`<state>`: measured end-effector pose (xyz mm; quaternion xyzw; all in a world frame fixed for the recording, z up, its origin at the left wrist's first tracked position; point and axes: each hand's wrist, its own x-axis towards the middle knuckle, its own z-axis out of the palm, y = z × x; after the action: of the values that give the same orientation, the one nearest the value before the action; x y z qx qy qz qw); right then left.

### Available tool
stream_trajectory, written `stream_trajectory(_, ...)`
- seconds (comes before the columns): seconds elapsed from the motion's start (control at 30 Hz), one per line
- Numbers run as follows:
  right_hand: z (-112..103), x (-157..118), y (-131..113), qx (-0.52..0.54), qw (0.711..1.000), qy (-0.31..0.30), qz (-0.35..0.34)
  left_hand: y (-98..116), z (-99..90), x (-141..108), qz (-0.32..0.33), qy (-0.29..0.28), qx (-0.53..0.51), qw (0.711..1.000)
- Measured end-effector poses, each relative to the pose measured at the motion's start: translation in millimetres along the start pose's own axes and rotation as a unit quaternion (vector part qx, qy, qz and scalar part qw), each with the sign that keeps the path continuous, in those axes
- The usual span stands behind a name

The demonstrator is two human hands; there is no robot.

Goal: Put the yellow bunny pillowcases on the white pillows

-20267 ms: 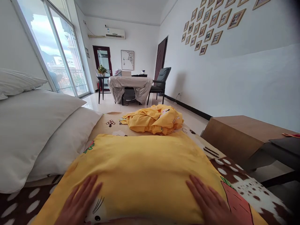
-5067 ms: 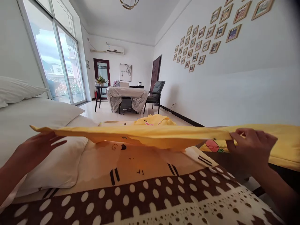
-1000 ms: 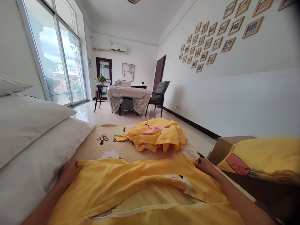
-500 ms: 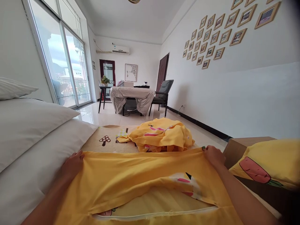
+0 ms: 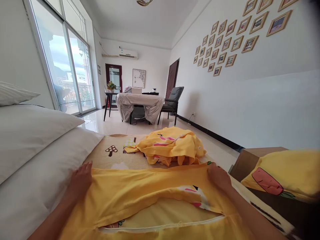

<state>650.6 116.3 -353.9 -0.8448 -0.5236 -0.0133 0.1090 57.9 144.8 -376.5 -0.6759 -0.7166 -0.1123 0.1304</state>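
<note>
A yellow fabric cover (image 5: 120, 190) lies spread out in front of me, with a long zipper opening near the bottom that shows paler yellow cloth inside. My left hand (image 5: 81, 180) is closed on its far left corner, beside the white pillows. At the far right corner, my right hand (image 5: 218, 176) pinches the same cover, a bit of green print showing at the fingertips. Just beyond the cover's far edge, a crumpled heap of yellow cloth (image 5: 172, 145) with pink and white print rests on the patterned beige blanket (image 5: 100, 156).
White pillows (image 5: 37, 133) are stacked at the left. On the right, a cardboard box (image 5: 246, 161) carries a yellow pillow (image 5: 297, 166) with a carrot print. Farther off stand a covered table (image 5: 140, 99) and a dark chair (image 5: 173, 100).
Both hands have come down slightly with the cover's far edge, and my right hand has shifted a little left. More of the blanket shows beyond the cover.
</note>
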Motion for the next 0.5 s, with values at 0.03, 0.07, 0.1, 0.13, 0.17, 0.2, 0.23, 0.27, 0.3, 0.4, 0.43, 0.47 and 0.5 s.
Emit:
stream_trajectory(0.03, 0.0, -11.9, -10.0, 0.001, 1.0, -0.001, -0.021, 11.8, -2.6, -2.7, 0.034, -0.025, -0.021, 0.999)
stream_trajectory(0.07, 1.2, -24.9, -22.8, 0.006, 0.999, -0.002, -0.049, 26.6, -4.5, -7.1, 0.073, -0.061, -0.048, 0.994)
stream_trajectory(0.1, 3.5, -38.5, -38.0, 0.013, 0.996, -0.006, -0.086, 44.0, -5.7, -13.4, 0.116, -0.112, -0.087, 0.983)
stream_trajectory(0.13, 6.6, -51.9, -54.6, 0.026, 0.99, -0.02, -0.137, 63.0, -6.1, -21.4, 0.151, -0.143, -0.112, 0.972)
stream_trajectory(0.17, 10.3, -64.8, -71.2, 0.043, 0.98, -0.038, -0.192, 82.1, -6.2, -30.7, 0.179, -0.159, -0.128, 0.963)
stream_trajectory(0.2, 14.1, -76.6, -86.3, 0.059, 0.965, -0.06, -0.249, 99.7, -5.9, -40.4, 0.205, -0.17, -0.143, 0.953)
stream_trajectory(0.23, 17.8, -86.7, -98.4, 0.073, 0.948, -0.082, -0.298, 114.0, -5.6, -49.7, 0.231, -0.187, -0.161, 0.941)
stream_trajectory(0.27, 21.2, -94.7, -106.2, 0.082, 0.934, -0.099, -0.334, 123.5, -5.2, -57.8, 0.231, -0.213, -0.185, 0.931)
stream_trajectory(0.3, 24.1, -100.3, -108.7, 0.088, 0.923, -0.113, -0.356, 127.1, -4.8, -64.2, 0.23, -0.223, -0.198, 0.926)
stream_trajectory(0.4, 29.6, -103.2, -84.7, 0.091, 0.924, -0.131, -0.346, 100.5, -4.1, -73.5, 0.188, -0.221, -0.204, 0.935)
stream_trajectory(0.43, 30.0, -101.0, -68.6, 0.086, 0.932, -0.125, -0.33, 82.0, -4.1, -74.5, 0.167, -0.21, -0.194, 0.944)
stream_trajectory(0.47, 29.5, -98.3, -50.5, 0.075, 0.941, -0.11, -0.313, 61.1, -4.4, -75.3, 0.138, -0.199, -0.178, 0.954)
stream_trajectory(0.5, 28.2, -96.1, -31.7, 0.062, 0.949, -0.096, -0.293, 39.8, -5.0, -76.4, 0.109, -0.186, -0.16, 0.963)
